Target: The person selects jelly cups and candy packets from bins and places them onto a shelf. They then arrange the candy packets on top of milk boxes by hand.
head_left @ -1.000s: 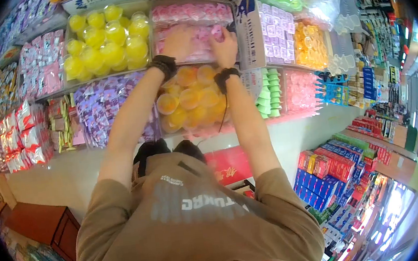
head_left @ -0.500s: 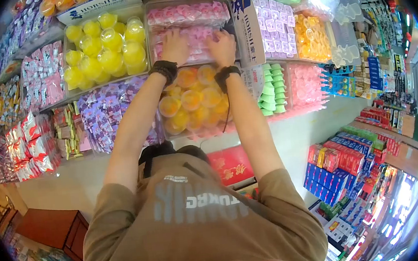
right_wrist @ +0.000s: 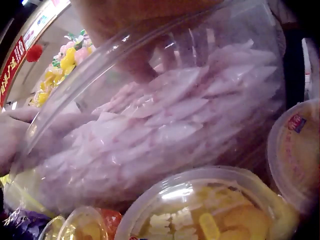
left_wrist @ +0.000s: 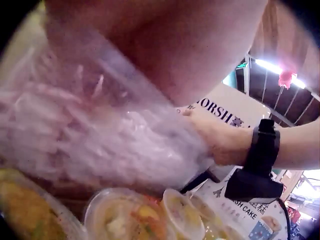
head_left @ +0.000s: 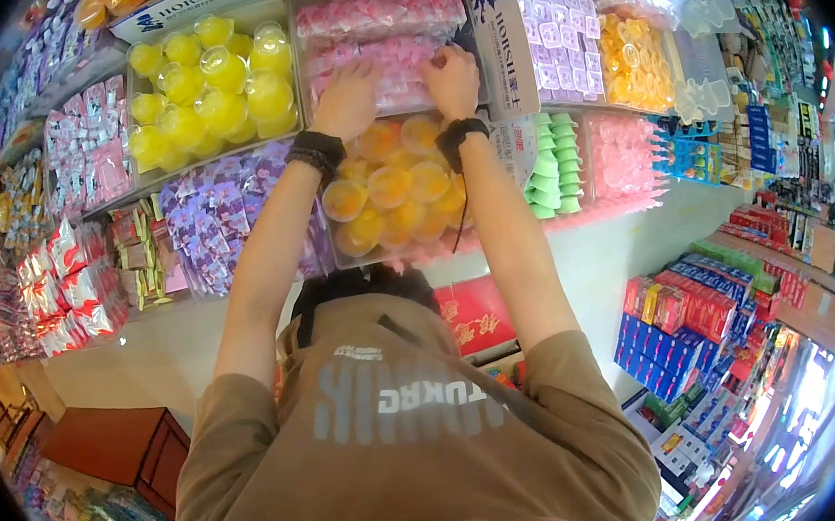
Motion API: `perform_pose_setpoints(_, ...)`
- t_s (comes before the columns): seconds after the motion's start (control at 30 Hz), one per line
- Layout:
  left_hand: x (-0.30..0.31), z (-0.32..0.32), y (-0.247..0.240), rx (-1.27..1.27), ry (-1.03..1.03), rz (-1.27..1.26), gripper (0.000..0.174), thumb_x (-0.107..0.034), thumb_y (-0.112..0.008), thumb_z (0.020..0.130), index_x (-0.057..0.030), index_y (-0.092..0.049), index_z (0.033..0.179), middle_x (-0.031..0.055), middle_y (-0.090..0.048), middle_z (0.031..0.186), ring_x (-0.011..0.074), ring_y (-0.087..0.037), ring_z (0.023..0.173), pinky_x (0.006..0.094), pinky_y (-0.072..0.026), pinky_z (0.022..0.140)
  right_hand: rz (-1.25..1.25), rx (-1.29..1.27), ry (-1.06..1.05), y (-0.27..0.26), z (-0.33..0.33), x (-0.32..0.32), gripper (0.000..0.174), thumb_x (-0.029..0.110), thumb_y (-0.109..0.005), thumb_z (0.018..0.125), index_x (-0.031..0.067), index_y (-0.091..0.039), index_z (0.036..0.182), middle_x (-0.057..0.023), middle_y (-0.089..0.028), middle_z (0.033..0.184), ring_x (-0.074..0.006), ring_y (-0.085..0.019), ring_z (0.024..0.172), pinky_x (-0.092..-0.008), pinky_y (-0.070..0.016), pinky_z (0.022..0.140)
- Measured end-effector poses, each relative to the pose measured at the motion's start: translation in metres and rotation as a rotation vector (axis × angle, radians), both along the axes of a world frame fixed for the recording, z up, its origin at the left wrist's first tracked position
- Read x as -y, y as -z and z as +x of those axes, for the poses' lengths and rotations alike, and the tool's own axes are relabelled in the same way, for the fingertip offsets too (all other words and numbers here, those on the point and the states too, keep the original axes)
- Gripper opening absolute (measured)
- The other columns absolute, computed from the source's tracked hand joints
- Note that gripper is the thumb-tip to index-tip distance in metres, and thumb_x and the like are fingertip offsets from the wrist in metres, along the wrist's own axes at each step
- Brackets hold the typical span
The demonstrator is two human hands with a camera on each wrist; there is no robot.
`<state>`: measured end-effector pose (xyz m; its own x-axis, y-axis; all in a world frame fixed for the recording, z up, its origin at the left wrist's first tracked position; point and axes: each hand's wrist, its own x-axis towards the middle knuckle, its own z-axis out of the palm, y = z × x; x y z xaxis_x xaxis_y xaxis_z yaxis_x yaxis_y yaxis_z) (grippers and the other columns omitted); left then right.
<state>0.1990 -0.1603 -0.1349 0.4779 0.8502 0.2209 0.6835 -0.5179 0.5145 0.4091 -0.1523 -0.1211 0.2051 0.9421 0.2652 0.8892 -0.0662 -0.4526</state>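
Observation:
In the head view, a clear bin (head_left: 478,29) holds small pink packets (head_left: 388,62) in two rows. My left hand (head_left: 346,99) lies over the nearer row at its left end, fingers extended across the packets. At the right end of that row is my right hand (head_left: 451,80), fingers bent down against the packets beside the bin's right wall. The right wrist view looks through the clear wall at the stacked packets (right_wrist: 165,120), with a fingertip of the right hand (right_wrist: 140,65) touching the top ones. Each wrist wears a black band.
Nearer me is a bin of cups with orange fruit (head_left: 393,191). Yellow cups (head_left: 215,89) fill the bin at left, purple packets (head_left: 232,208) lie in front of it. A printed HORSH box panel (head_left: 507,41) stands upright at right, beside purple cups (head_left: 557,41) and green cones (head_left: 554,167).
My right hand held a pink packet near the bin's right side a second ago; it now has its fingers down on the row. My left hand stays on the packets, shifted slightly towards me.

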Motion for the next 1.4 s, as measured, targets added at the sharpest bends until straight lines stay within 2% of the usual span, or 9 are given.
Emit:
perform_pose_setpoints(0.1,0.001,0.006,0.01,0.069,-0.048,0.09,0.046,-0.014,-0.055,0.089,-0.0013,-0.057,0.133,0.0199,-0.057,0.139,0.0399,-0.049,0.134,0.0534,-0.0353,0.114,0.17,-0.068,-0.056,0.006,-0.002,-0.002,0.026,0.022,-0.069,0.08,0.0063,-0.075,0.1,-0.0194,-0.07,0.1,-0.0391,-0.062,0.102,-0.0494,-0.0496,0.089)
perform_pose_setpoints(0.2,0.006,0.01,0.004,-0.022,-0.106,0.255,0.041,-0.019,-0.057,0.09,-0.0045,-0.062,0.128,0.0185,-0.06,0.133,0.0394,-0.053,0.126,0.0532,-0.0397,0.109,-0.026,-0.141,-0.193,0.0,0.002,0.0,0.025,0.02,-0.067,0.082,0.0086,-0.075,0.103,-0.0169,-0.07,0.108,-0.0381,-0.061,0.108,-0.0507,-0.0462,0.098)
perform_pose_setpoints(0.4,0.008,0.012,-0.026,-0.097,-0.206,0.013,0.038,-0.025,-0.059,0.091,-0.0135,-0.067,0.127,0.0114,-0.064,0.126,0.0322,-0.054,0.122,0.0494,-0.0446,0.103,0.134,0.002,-0.258,0.023,0.006,-0.008,0.024,0.017,-0.063,0.086,0.01,-0.076,0.104,-0.0124,-0.072,0.108,-0.0355,-0.062,0.111,-0.0529,-0.0376,0.112)
perform_pose_setpoints(0.8,0.008,0.016,-0.017,-0.09,-0.243,0.114,0.037,-0.029,-0.058,0.09,-0.0076,-0.069,0.118,0.0124,-0.066,0.127,0.0326,-0.056,0.125,0.0501,-0.0447,0.103,0.152,0.1,-0.241,0.009,-0.001,-0.003,0.025,0.027,-0.065,0.086,0.0063,-0.076,0.094,-0.0169,-0.071,0.102,-0.0386,-0.065,0.097,-0.0531,-0.0447,0.099)
perform_pose_setpoints(0.97,0.004,0.014,-0.016,-0.019,-0.216,0.033,0.037,-0.03,-0.059,0.088,-0.0023,-0.066,0.111,0.0181,-0.068,0.116,0.0365,-0.062,0.113,0.0509,-0.0465,0.1,0.214,-0.034,-0.212,0.011,0.0,-0.01,0.028,0.027,-0.066,0.084,0.0052,-0.076,0.099,-0.0195,-0.071,0.102,-0.0425,-0.065,0.097,-0.05,-0.0513,0.09)
perform_pose_setpoints(1.1,0.006,0.016,-0.018,0.038,-0.248,-0.039,0.036,-0.031,-0.059,0.088,-0.0021,-0.067,0.108,0.0213,-0.068,0.112,0.0384,-0.063,0.109,0.0504,-0.0498,0.095,-0.141,-0.142,-0.159,-0.002,0.004,-0.031,0.037,0.028,-0.064,0.082,0.0016,-0.075,0.105,-0.0282,-0.07,0.108,-0.0494,-0.065,0.103,-0.053,-0.0515,0.094)
perform_pose_setpoints(1.2,0.01,0.014,-0.025,0.039,-0.233,-0.128,0.038,-0.032,-0.06,0.087,-0.0009,-0.067,0.108,0.0234,-0.068,0.11,0.0401,-0.064,0.108,0.0511,-0.0511,0.093,-0.415,0.019,-0.074,0.01,0.006,-0.057,0.045,0.035,-0.06,0.085,-0.0012,-0.074,0.108,-0.0293,-0.069,0.113,-0.0513,-0.064,0.107,-0.0529,-0.0508,0.097)
perform_pose_setpoints(1.33,0.009,0.015,-0.026,0.043,-0.247,-0.116,0.039,-0.032,-0.061,0.087,-0.0012,-0.067,0.109,0.023,-0.068,0.112,0.0403,-0.063,0.109,0.051,-0.0512,0.094,-0.344,0.218,0.119,0.024,-0.013,-0.059,0.054,0.047,-0.06,0.087,-0.0005,-0.075,0.108,-0.0266,-0.066,0.125,-0.0456,-0.058,0.121,-0.0517,-0.0488,0.101)
perform_pose_setpoints(1.4,0.009,0.016,-0.02,0.026,-0.246,-0.067,0.038,-0.032,-0.06,0.087,-0.0013,-0.067,0.109,0.0192,-0.069,0.113,0.0362,-0.064,0.111,0.0493,-0.0523,0.094,-0.436,0.142,0.169,0.025,-0.012,-0.066,0.059,0.05,-0.066,0.083,0.001,-0.074,0.113,-0.024,-0.062,0.131,-0.0435,-0.054,0.125,-0.0517,-0.0454,0.104)
